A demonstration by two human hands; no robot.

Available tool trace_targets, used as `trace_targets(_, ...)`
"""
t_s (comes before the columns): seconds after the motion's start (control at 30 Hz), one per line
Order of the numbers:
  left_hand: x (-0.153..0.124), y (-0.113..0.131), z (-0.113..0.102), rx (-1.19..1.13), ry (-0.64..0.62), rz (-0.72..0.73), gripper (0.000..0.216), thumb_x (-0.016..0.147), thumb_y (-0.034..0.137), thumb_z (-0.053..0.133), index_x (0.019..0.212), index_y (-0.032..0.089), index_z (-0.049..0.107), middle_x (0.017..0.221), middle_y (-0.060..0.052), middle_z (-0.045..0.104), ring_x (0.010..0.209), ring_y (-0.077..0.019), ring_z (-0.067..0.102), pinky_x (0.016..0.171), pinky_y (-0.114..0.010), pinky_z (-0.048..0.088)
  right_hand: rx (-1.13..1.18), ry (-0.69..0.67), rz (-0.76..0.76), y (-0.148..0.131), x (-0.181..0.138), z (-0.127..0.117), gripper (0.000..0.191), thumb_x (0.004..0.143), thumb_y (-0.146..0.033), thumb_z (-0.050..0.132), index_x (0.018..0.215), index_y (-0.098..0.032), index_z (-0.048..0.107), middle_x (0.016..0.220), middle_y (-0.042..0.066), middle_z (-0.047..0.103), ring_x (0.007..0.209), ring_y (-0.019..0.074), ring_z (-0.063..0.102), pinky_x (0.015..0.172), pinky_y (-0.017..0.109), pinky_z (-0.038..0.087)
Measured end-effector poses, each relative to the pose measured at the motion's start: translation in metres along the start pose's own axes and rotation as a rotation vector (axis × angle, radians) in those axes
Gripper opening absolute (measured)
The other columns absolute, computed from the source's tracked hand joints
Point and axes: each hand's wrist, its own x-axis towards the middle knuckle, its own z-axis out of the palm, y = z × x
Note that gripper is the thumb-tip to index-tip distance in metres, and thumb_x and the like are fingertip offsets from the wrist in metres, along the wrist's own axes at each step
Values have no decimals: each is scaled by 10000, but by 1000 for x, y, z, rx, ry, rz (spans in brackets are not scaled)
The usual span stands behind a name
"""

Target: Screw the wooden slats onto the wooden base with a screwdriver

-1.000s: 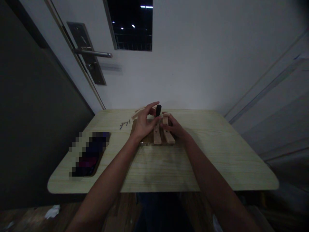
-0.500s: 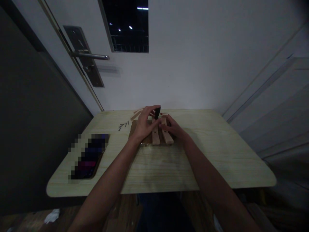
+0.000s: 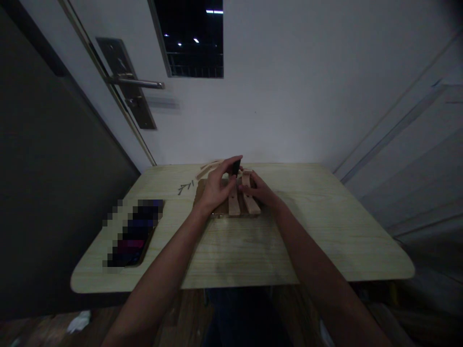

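My left hand (image 3: 216,189) is closed on a small black piece (image 3: 236,167), its fingers on the far side and the thumb near its lower end. What the black piece is I cannot make out. Directly below it, a light wooden bar (image 3: 233,205) with a small hole lies lengthwise. My right hand (image 3: 263,192) grips a second wooden bar (image 3: 251,204), slightly angled, with fingers round its right side and thumb on top. Both bars rest over a brown cardboard-like sheet (image 3: 220,210). The far ends of the bars are partly hidden by my fingers.
Several dark screws (image 3: 185,187) lie left of the sheet. Behind my left hand are thin wooden strips (image 3: 207,169). A phone (image 3: 139,233), partly pixelated, lies on the table (image 3: 325,231) at left. A white door (image 3: 282,96) with a metal handle (image 3: 139,83) stands behind.
My left fingers and thumb have risen slightly, with the black piece between them. My right hand stays on its bar, and the bars keep about the same place.
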Motion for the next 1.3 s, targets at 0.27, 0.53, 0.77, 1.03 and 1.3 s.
trace_targets(0.27,0,-3,-1,138,60,25,401,918,252,647,1315,271,597,1228,-77,598,1060,-201,616,905,-362,553,1,-13,7,0,0,0,570,771,-538,785,1201,-257,538,1129,72,685,1034,264,653,923,436,559)
trace_targets(0.53,-1,-9,5,23,95,-55,448,902,218,666,1334,262,558,1160,-63,674,948,-180,662,907,-372,568,-55,2,11,-3,-2,0,529,784,-509,761,1195,-251,551,1103,79,684,1013,267,639,900,442,553)
trace_targets(0.77,-2,-5,4,-124,-16,-30,504,965,192,524,1458,269,455,1213,-91,687,1069,-190,695,991,-403,570,6,-13,10,-3,-1,1,555,765,-510,777,1197,-257,539,1127,72,682,1026,260,647,895,422,559)
trace_targets(1.03,2,-10,-1,173,116,19,403,908,256,704,1303,282,627,1048,-30,587,890,-142,597,839,-302,564,-5,-2,17,-4,-2,0,544,772,-505,785,1186,-250,541,1118,72,676,1026,264,649,913,433,555)
trace_targets(1.3,1,-10,1,130,104,1,488,900,209,678,1373,281,578,1034,-26,618,876,-145,596,839,-314,555,-39,-6,8,-6,-1,0,544,769,-529,777,1171,-246,545,1127,77,677,1035,264,646,932,441,560)
